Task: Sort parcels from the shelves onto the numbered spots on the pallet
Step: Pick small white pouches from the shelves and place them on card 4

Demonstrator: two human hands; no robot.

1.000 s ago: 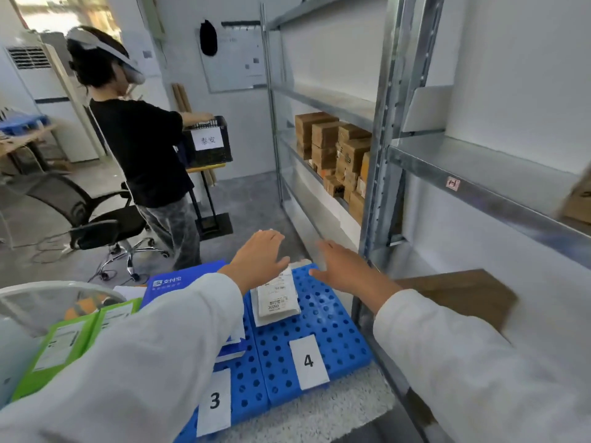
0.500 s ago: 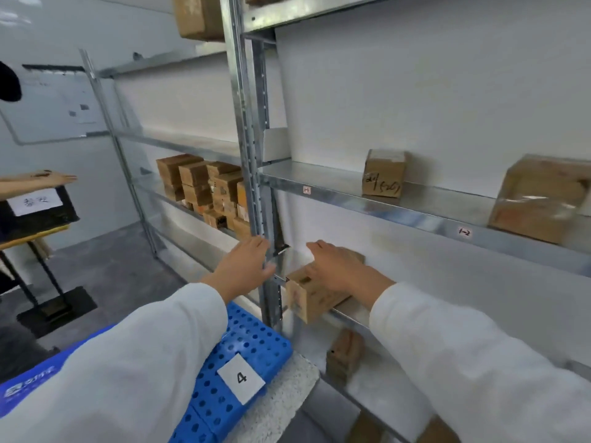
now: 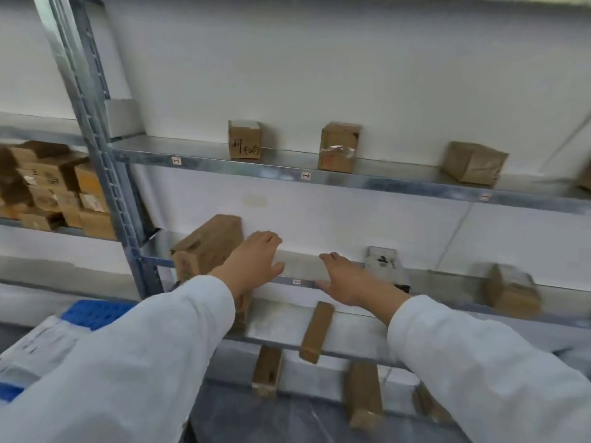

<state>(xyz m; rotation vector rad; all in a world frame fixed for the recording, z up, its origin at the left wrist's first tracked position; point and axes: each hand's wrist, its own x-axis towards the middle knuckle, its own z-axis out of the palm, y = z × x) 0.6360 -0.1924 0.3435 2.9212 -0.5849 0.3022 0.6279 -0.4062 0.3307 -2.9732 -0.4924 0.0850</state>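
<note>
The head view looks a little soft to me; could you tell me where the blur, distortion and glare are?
Head view: motion blur smears everything, worst on the sleeves and the stacked cartons at left; the handwriting on the upper-shelf box is unreadable; wide-angle distortion tilts the upright post and bends the shelf edges; glare sits on the taped box; lighting is even, shadows faint.

bright, even light | motion blur throughout | wide-angle edge bending

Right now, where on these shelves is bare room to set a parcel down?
Bare: the upper shelf left of the handwritten box, and the middle shelf between the tilted box and the grey parcel. Crowded: the stacked boxes in the left bay.
</note>
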